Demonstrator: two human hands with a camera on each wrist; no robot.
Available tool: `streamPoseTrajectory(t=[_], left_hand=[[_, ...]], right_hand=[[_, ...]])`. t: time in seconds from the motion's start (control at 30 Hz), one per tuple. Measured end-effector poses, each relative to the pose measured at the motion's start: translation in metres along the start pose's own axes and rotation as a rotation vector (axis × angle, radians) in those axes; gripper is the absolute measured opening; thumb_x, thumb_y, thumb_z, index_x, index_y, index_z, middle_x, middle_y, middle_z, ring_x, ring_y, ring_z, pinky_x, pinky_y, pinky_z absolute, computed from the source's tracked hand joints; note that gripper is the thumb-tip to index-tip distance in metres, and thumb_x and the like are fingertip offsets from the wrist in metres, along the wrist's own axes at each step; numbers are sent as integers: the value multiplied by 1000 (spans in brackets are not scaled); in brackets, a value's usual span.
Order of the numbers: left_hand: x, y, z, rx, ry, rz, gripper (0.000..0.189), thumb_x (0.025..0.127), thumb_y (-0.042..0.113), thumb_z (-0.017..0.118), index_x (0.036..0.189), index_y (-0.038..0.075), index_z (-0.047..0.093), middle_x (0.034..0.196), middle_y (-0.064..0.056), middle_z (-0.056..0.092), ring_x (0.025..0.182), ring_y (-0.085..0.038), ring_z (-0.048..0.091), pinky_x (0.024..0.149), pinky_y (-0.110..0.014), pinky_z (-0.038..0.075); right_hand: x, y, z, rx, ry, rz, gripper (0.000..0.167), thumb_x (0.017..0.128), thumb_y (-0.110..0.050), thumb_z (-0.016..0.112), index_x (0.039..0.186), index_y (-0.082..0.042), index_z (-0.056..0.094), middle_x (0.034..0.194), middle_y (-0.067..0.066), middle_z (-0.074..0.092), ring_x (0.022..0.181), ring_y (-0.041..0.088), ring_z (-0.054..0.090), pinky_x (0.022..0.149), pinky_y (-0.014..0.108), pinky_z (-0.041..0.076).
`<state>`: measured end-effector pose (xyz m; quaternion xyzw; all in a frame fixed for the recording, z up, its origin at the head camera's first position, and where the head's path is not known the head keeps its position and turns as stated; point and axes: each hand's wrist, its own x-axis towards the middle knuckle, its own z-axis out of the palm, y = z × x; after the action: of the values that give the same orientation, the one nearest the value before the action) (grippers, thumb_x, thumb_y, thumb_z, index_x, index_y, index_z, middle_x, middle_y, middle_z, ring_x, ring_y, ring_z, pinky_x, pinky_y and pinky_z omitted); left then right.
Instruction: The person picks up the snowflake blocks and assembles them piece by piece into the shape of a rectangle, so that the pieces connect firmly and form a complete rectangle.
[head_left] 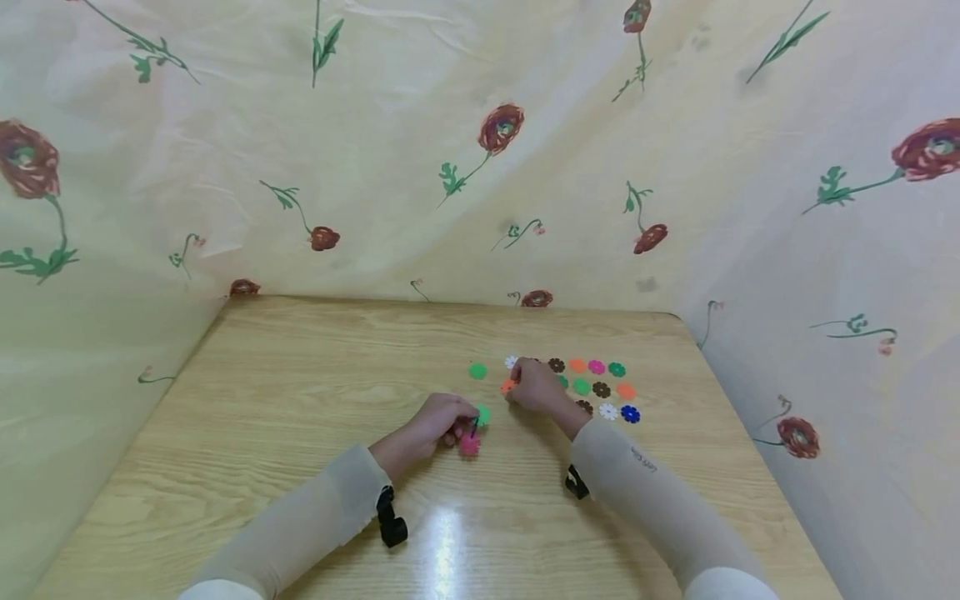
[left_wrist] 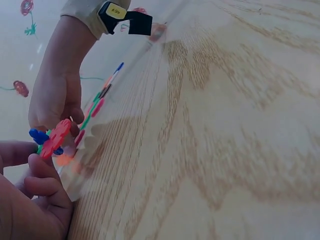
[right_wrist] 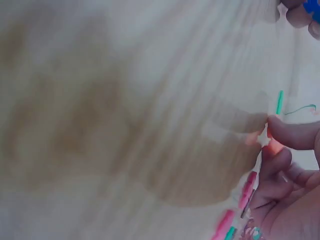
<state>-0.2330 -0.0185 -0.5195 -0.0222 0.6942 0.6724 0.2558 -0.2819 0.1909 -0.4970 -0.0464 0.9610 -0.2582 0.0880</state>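
1. Head view, surroundings: a pale wood-grain table (head_left: 300, 358) met a cream wall covering with printed red flowers (head_left: 390, 167). Two beige sleeves (head_left: 300, 521) reached in, and a black wrist strap (head_left: 392, 525) hung below the left one.
2. Head view, hands: the left hand (head_left: 433, 425) grasped a joined cluster that showed one pink flower-shaped plastic disc (head_left: 469, 447), one light green disc (head_left: 483, 414) and a dark blue piece. The right hand (head_left: 536, 387) pinched one orange flower-shaped disc (head_left: 507, 387) at the left end of the rows.
3. Head view, count: thirteen loose discs showed clearly: two white (head_left: 608, 412), three brown (head_left: 602, 389), two orange, one pink, two dark green, two light green and one blue (the right hand and forearm blocked part of the rows, so the full total could not be told).
4. Left wrist view: thumb and finger gripped the cluster, its blue piece slotted against the pink disc. The right hand stood just beyond, partly covering the loose discs, which appeared edge-on.
5. Right wrist view: the orange disc sat between thumb and finger; a green edge rose just beyond. The tabletop was blurred.
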Motion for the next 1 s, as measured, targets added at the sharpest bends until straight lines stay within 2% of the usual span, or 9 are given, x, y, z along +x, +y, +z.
streamPoseTrajectory(t=[0.13,0.23,0.37,0.63,0.8,1.0], left_hand=[[-1,1,1,-25,16,6,14,87,14,72,77,6,68,61,0,55,51,-8,44,44,-19,36],[-2,2,2,-61,19,9,12,86,12,72,77,6,68,61,1,57,50,-8,44,42,-18,34],[-4,4,3,-104,24,-2,10,85,10,71,77,6,68,62,0,59,49,-7,42,42,-17,32],[-8,10,7,-130,24,-6,9,86,10,72,79,5,69,64,1,60,50,-7,40,43,-18,29],[-10,14,7,-125,23,-14,10,87,10,70,78,7,68,64,0,60,51,-8,39,44,-19,28],[-11,15,7,-111,29,-8,9,87,9,70,79,5,69,64,0,61,51,-9,38,44,-20,28]], right_hand=[[-4,-2,3,96,23,-46,15,84,-3,78,92,-6,66,84,4,62,76,19,57,67,32,50],[-7,-3,4,180,3,-78,9,89,-1,74,96,-7,70,85,3,65,78,17,59,68,30,52],[-12,-4,4,296,-32,-147,11,91,-1,71,101,-5,75,90,6,68,81,16,59,70,28,52],[-21,-4,1,513,-118,-254,13,93,6,64,97,-2,73,87,4,68,79,18,60,69,30,53],[-22,-6,1,586,-159,-282,13,94,9,61,96,1,71,85,4,67,76,19,58,68,30,52],[-23,-6,2,600,-163,-296,11,93,10,61,95,5,70,90,5,67,79,17,60,70,32,54]])
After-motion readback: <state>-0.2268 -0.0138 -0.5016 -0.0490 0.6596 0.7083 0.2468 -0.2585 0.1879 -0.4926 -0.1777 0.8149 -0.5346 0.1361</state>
